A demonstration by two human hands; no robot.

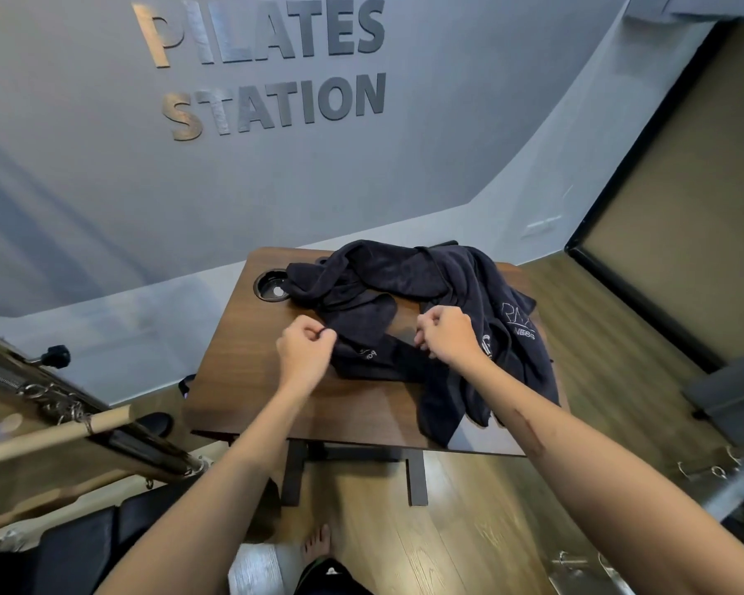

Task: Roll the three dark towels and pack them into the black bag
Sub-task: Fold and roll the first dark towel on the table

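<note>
The dark towels (430,294) lie in a loose, tangled heap on the far and right part of the wooden surface (250,380), with one part hanging over the near right edge. White lettering shows on the cloth at the right. The left hand (306,352) is at the heap's near left edge, its fingers (325,333) curled and pinching a towel edge. The right hand (445,334) sits just right of it, fingers curled in and gripping the cloth. A round black hole (271,286) in the surface lies touching the heap's left side
</note>
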